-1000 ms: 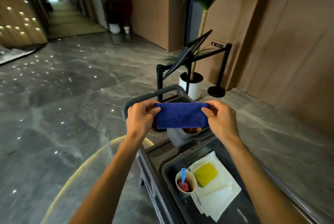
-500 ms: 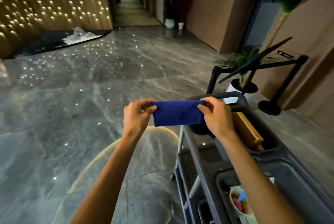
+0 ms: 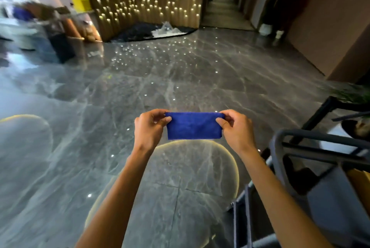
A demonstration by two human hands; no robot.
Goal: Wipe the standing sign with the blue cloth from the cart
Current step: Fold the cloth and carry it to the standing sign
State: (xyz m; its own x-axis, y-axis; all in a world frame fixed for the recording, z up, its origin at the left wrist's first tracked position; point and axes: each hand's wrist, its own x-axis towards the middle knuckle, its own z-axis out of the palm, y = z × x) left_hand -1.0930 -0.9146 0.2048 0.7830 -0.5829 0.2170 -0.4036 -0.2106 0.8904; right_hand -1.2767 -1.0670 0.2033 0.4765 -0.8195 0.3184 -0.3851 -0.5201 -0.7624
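Note:
A folded blue cloth hangs stretched between my two hands at chest height over the grey marble floor. My left hand pinches its left top corner and my right hand pinches its right top corner. The grey cart is at the lower right, only its handle end showing. Of the standing sign, only a dark post and rail show at the right edge; its panel is out of frame.
Polished marble floor spreads ahead, with a lit wall panel at the back and a corridor beyond. Blurred furniture and bags stand at the far left. A potted plant sits by the right wall.
My view has swung left: the cart and sign slid to the right edge and the lit wall came into view. Both hands keep the same hold on the cloth.

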